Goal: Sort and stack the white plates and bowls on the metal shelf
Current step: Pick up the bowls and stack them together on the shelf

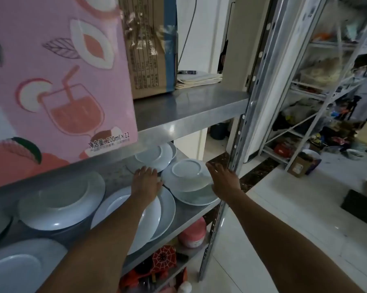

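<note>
Head view of a metal shelf [191, 218] carrying white dishes. Both hands reach onto the middle tier. The left hand [145, 182] lies flat, fingers spread, over the rim of two overlapping white plates [165, 210] near the front edge; it grips nothing. The right hand [222, 178] is open, fingers extended, touching the right side of an upturned dish [185, 175] that rests on another plate [199, 197] beside the shelf's upright post [239, 142]. Further inverted plates sit at the rear [154, 154] and at the left [62, 199], with one more at the lower left [19, 267]. The tier above holds a pink drink carton [55, 77], a cardboard box [150, 45] and folded papers [197, 78].
</note>
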The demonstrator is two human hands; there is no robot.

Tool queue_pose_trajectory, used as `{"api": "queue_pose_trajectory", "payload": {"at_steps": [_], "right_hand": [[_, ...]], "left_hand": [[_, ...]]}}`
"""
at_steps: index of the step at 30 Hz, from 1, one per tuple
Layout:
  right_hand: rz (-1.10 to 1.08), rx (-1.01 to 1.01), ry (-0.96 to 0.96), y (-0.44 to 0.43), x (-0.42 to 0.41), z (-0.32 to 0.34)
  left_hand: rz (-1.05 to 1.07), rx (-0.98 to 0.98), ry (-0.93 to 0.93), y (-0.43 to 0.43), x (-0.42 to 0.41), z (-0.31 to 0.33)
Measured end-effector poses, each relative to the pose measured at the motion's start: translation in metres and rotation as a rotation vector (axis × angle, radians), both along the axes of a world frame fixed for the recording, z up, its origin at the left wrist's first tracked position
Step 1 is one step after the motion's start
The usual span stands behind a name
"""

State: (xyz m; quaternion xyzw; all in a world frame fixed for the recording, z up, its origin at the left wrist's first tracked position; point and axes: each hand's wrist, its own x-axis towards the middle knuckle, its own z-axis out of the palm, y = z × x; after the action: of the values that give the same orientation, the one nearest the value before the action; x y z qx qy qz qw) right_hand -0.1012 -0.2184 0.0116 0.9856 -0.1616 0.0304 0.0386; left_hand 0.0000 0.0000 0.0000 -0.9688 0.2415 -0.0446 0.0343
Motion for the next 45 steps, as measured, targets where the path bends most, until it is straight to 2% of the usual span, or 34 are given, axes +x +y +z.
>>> {"api": "queue_pose_trajectory", "payload": {"at_steps": [3, 7, 11, 17, 20, 23, 27, 30, 33, 35, 38, 45], "right_hand": [[-0.110, -0.030, -0.007, 0.006, 0.009, -0.002], [-0.197, 0.000, 0.109, 0.014, 0.021, -0.009], [-0.244, 0.020, 0.131, 0.006, 0.031, -0.012], [-0.285, -0.061, 0.165, 0.010, 0.035, -0.012], [-0.330, -0.014, 0.122, 0.013, 0.034, -0.015], [-0.338, -0.007, 0.104, 0.016, 0.034, -0.020], [-0.244, 0.060, 0.123, 0.020, 0.042, -0.046], [-0.322, 0.277, 0.009, 0.022, 0.046, -0.053], [-0.288, 0.185, 0.032, 0.018, 0.047, -0.055], [-0.186, -0.069, 0.107, 0.013, 0.045, -0.050], [-0.107, -0.191, 0.110, 0.011, 0.042, -0.045], [-0.023, -0.249, 0.029, 0.013, 0.045, -0.006]], "left_hand": [[0.021, -0.004, 0.035, -0.009, 0.005, -0.005], [0.048, 0.043, 0.122, -0.021, 0.012, -0.011], [0.094, 0.075, 0.183, -0.028, 0.020, -0.016], [0.136, 0.035, 0.272, -0.042, 0.026, -0.021], [0.182, -0.032, 0.310, -0.048, 0.031, -0.019], [0.287, -0.188, 0.416, -0.054, 0.039, -0.017], [0.369, -0.363, 0.557, -0.062, 0.045, -0.013], [0.394, -0.459, 0.614, -0.061, 0.050, -0.013], [0.370, -0.508, 0.648, -0.059, 0.054, -0.014], [0.337, -0.516, 0.645, -0.059, 0.053, -0.015], [0.299, -0.526, 0.606, -0.060, 0.051, -0.016], [0.217, -0.401, 0.438, -0.063, 0.052, -0.014]]}}
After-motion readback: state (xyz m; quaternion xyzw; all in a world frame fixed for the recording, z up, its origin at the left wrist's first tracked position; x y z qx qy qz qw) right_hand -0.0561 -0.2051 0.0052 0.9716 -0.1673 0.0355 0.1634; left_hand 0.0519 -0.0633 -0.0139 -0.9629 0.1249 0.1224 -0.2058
